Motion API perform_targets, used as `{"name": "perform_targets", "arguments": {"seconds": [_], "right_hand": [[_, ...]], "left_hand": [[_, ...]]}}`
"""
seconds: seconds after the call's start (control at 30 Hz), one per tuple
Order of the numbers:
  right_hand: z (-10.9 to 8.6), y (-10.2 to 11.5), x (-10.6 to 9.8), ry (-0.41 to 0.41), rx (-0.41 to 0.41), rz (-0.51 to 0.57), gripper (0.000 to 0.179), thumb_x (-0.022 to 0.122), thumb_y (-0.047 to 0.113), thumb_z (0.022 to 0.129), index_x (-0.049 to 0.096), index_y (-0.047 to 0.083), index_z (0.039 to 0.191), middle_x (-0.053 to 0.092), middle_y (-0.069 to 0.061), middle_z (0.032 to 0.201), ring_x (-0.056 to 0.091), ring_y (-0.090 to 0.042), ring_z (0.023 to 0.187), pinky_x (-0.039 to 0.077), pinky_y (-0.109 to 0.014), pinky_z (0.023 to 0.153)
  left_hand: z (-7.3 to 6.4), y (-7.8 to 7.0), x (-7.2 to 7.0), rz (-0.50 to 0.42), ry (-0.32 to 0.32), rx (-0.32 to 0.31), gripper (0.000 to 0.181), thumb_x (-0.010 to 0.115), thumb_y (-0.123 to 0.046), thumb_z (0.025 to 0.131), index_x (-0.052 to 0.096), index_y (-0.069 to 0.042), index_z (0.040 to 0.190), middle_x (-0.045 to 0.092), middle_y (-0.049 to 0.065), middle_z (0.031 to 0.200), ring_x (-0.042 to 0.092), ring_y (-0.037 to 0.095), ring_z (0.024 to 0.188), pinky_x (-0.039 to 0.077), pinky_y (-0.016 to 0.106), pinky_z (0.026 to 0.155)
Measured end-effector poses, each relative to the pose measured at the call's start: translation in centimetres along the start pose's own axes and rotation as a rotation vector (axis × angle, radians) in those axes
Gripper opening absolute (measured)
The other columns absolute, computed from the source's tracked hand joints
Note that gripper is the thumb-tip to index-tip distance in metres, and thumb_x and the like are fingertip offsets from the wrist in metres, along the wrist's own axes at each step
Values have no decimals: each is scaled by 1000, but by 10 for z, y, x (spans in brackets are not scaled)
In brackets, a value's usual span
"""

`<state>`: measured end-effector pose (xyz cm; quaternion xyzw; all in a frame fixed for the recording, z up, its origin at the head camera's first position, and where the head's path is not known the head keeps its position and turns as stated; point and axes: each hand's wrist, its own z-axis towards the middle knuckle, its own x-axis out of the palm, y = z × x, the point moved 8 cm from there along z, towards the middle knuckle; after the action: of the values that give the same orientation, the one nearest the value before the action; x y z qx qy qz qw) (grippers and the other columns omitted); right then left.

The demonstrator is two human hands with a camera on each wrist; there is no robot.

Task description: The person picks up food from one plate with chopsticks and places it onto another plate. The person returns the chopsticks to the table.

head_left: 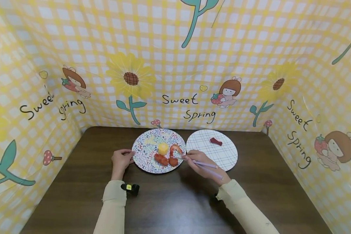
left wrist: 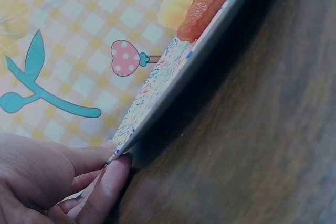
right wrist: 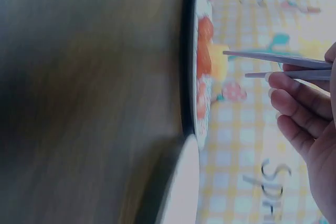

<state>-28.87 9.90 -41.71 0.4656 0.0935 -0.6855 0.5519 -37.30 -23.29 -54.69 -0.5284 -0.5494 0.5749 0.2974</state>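
My left hand (head_left: 123, 161) pinches the left rim of a round plate with multicoloured speckles (head_left: 144, 154), thumb above and finger below in the left wrist view. On that plate lie a yellow rounded piece (head_left: 162, 149), a reddish-brown sausage-shaped piece (head_left: 161, 160) and a curved orange-red shrimp-like piece (head_left: 176, 149). My right hand (head_left: 201, 163) grips a pair of lilac chopsticks (right wrist: 275, 57) over the plate's right side. Their tips are parted in the right wrist view, with nothing between them; from the head they overlap the shrimp-like piece.
A white plate with a thin-lined grid (head_left: 228, 152) stands right beside the speckled one, bearing a small dark red piece (head_left: 216, 141). Both sit at the back of a dark brown wooden table (head_left: 169, 208). Yellow checked cloth (head_left: 169, 74) hangs behind and on both sides.
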Motion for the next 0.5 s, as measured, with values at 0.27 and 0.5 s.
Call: {"name": "perform_targets", "arguments": {"seconds": [0.27, 0.5], "right_hand": [[-26, -27, -31, -48, 137, -19, 22, 57, -7, 96, 75, -6, 108, 72, -12, 90, 65, -19, 83, 58, -32, 72], [-47, -42, -43, -92, 165, -82, 21, 57, -7, 94, 76, -7, 105, 73, -14, 88, 66, -22, 82, 58, -35, 70]], "left_hand": [[2, 0, -1, 24, -9, -13, 30, 72, -12, 96, 69, 8, 119, 73, 21, 102, 67, 5, 64, 62, 21, 60], [0, -1, 0, 14, -1, -4, 31, 71, -11, 96, 68, 9, 119, 73, 22, 104, 68, 6, 64, 62, 22, 60]]}}
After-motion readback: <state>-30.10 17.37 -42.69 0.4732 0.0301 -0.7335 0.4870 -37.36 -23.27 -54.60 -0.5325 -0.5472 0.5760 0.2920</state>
